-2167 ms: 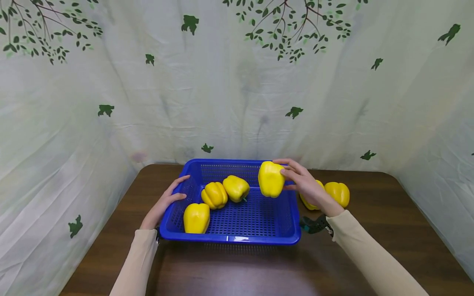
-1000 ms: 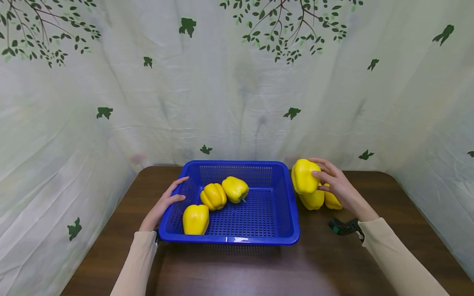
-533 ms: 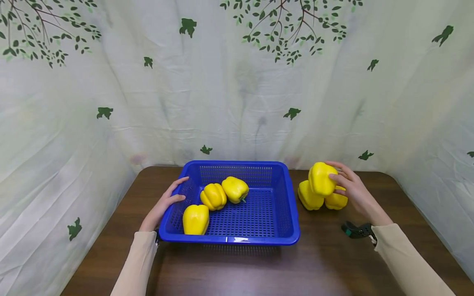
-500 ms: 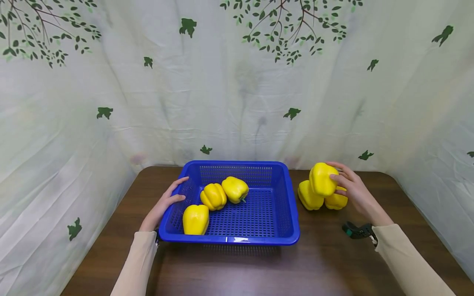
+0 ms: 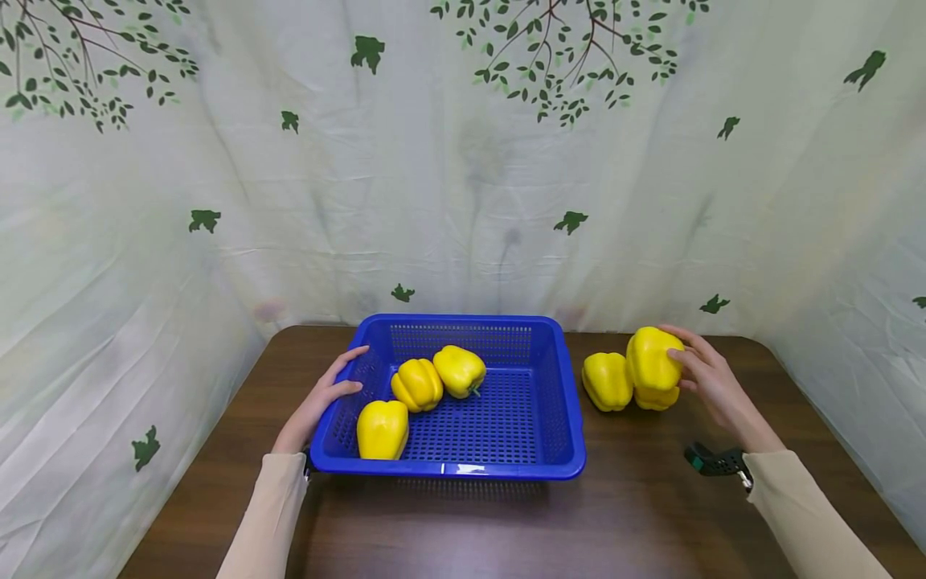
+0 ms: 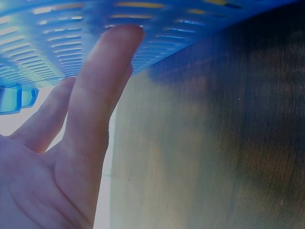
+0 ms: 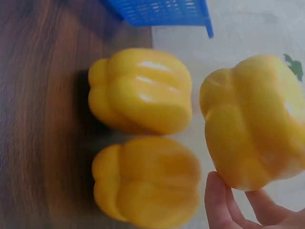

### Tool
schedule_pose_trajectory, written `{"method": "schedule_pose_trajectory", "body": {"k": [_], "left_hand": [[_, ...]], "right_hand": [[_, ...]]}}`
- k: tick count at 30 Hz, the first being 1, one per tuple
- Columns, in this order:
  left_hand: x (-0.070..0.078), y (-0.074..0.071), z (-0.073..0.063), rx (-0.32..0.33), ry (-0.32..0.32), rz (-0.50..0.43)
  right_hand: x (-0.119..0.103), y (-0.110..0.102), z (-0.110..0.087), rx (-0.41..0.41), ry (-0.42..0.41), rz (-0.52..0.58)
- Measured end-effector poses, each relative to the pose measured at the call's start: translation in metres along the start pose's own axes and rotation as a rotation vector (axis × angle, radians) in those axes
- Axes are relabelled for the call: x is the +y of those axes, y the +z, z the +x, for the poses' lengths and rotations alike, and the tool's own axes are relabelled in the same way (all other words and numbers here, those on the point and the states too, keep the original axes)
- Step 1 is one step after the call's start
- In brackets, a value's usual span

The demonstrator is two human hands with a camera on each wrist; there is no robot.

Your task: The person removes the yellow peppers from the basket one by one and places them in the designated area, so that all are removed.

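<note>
My right hand (image 5: pixel 712 382) holds a yellow bell pepper (image 5: pixel 653 358) by its right side. In the right wrist view that pepper (image 7: pixel 255 124) is raised off the table, with fingertips against its lower end. Two more yellow peppers stand below and beside it: one at the left (image 5: pixel 607 382), the other partly hidden behind the held one (image 5: pixel 657 400). My left hand (image 5: pixel 318 402) grips the left rim of a blue perforated basket (image 5: pixel 448 469), some fingers against its outer wall (image 6: pixel 52 43). Inside the basket lie three yellow peppers: front left (image 5: pixel 383 430), middle (image 5: pixel 417 384) and back (image 5: pixel 460 371).
The basket and peppers stand on a dark brown wooden table (image 5: pixel 463 531). Behind and at both sides hangs a pale curtain (image 5: pixel 463 201) with printed leaves and branches. A black wrist strap (image 5: pixel 716 460) sticks out from the right wrist.
My right hand has carried the pepper from over the basket's right side to the right, then lower over the right-hand pepper on the table. The left hand and basket have stayed put.
</note>
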State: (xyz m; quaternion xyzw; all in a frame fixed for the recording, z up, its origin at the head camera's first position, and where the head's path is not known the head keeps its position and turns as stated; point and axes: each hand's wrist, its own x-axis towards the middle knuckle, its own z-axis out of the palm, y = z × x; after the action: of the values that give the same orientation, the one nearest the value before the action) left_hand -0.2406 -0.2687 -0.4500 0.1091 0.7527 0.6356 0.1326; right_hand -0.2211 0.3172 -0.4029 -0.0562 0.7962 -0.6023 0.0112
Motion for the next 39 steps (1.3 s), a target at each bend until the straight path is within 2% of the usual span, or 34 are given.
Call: {"method": "schedule_pose_trajectory", "body": {"k": [15, 19, 32, 39], "left_hand": [[0.004, 0.001, -0.001, -0.005, 0.005, -0.005], [0.004, 0.001, -0.001, -0.01, 0.014, -0.009], [0.002, 0.0, -0.001, -0.006, 0.015, -0.006], [0.0, 0.001, -0.001, 0.006, 0.005, 0.0]], "right_hand": [[0.016, -0.02, -0.008, 0.053, -0.041, -0.009], [0.019, -0.023, -0.009, 0.074, -0.033, 0.011], [0.029, -0.037, -0.013, 0.13, -0.045, 0.171], [0.036, -0.043, -0.014, 0.188, 0.001, 0.156]]}}
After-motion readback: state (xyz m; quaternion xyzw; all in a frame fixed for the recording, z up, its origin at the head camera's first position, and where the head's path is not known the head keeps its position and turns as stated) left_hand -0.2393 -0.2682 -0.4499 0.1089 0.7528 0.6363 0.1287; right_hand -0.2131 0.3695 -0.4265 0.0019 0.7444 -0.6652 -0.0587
